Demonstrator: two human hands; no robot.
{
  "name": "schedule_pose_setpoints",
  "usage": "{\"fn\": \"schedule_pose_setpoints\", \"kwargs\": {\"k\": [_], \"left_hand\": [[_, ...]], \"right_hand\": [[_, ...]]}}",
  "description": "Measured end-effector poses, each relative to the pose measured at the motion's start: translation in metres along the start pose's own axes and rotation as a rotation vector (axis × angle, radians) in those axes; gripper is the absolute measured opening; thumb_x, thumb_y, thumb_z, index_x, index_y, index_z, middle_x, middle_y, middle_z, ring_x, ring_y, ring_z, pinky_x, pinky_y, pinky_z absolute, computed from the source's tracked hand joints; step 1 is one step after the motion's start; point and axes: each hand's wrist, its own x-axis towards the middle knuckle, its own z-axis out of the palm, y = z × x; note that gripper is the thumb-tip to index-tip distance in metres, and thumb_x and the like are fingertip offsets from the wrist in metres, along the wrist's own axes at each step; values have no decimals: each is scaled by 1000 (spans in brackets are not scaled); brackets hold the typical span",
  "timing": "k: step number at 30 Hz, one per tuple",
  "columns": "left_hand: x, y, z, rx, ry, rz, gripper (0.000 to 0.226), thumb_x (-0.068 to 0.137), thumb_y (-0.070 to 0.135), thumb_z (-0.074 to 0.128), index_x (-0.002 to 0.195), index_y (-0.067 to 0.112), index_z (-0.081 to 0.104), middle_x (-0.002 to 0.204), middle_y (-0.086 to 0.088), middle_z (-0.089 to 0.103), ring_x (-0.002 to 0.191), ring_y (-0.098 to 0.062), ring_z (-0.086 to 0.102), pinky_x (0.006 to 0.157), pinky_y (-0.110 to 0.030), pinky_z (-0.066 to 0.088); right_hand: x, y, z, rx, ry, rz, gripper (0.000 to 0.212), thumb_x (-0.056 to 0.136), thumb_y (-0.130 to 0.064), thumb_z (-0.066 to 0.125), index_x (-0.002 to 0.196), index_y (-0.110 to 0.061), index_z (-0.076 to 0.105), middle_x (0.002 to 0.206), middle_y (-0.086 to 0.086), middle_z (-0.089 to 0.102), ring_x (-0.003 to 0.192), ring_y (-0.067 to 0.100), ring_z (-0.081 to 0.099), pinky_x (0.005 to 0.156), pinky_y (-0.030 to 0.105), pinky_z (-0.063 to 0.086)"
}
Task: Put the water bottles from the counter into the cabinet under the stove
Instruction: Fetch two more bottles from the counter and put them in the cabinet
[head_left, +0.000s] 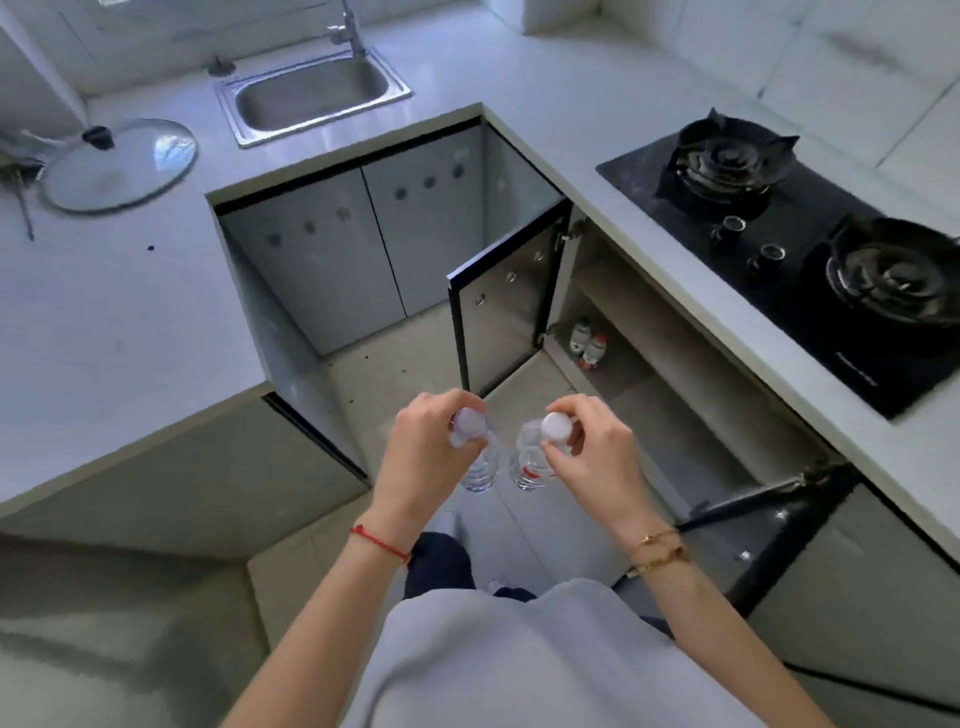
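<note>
Counter (130, 312): pale L-shaped worktop running round the left, back and right sides; no bottles show on it.
Stove (810, 249): black two-burner hob set in the right run of the counter.
Cabinet under the stove (649, 374): both doors swung out, shelf and floor inside in view.
Far door (498, 306): stands out into the floor space, just beyond the hands.
Near door (769, 525): juts out by the right forearm.
Sink (311, 96): steel basin at the back, tap behind it.
Glass lid (119, 163): lies flat on the left counter.
Left hand (421, 447): fingers curled round the neck of a clear water bottle (480, 467), hanging upright above the floor.
Right hand (592, 447): fingers pinch the neck of a second bottle (527, 467) with a red label, just beside the first.
Stored bottles (587, 343): two small ones with red labels, standing inside the cabinet near the far hinge.
</note>
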Motion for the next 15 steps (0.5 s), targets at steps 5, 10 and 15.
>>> {"fn": "schedule_pose_setpoints", "kwargs": {"k": [5,10,15], "left_hand": [[79,-23,5,13,-154,124,29,70,14,78,94,29,70,86,9,68,79,-9,57,68,-8,38],[150,-35,14,-7,-298,279,27,70,13,77,92,28,70,84,13,68,79,-7,55,67,-12,42],[208,-39,34,-5,-415,376,24,72,9,75,89,24,70,80,13,65,80,-9,52,66,-10,36]], "right_hand": [[40,4,18,-56,136,151,24,74,-6,68,91,-20,59,90,-7,57,76,2,51,66,7,37],[73,4,39,-83,305,318,22,74,-2,65,90,-16,60,92,-5,58,79,8,53,67,14,39],[103,17,49,-84,431,502,20,76,-3,65,89,-16,59,92,-4,58,78,10,53,66,16,39]]}}
